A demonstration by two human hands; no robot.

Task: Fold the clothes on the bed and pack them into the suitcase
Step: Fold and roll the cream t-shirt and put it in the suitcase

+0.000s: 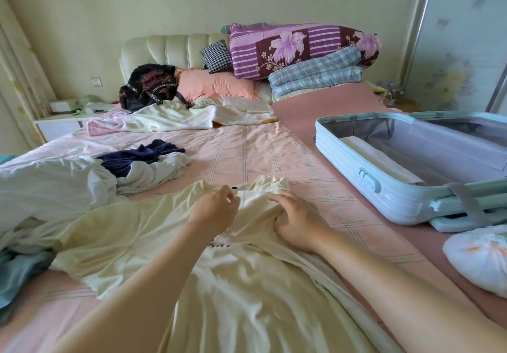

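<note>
Pinching the pale yellow T-shirt (247,284) near its collar with left hand (216,211) and right hand (297,222), we'd best pull it flat first.

Right edge cuts off suitcase (384,188). Print (219,245) on shirt (247,284) mostly hidden under fold, unreadable. Fingers of right hand (296,221) partly buried in fabric. Left edge crops clothes pile (55,188).

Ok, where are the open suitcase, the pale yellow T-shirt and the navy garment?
suitcase (340,155): head view, on its light blue near side wall.
pale yellow T-shirt (247,287): head view, on the chest fabric below the print.
navy garment (142,155): head view, on the middle of its crumpled dark fabric.
</note>
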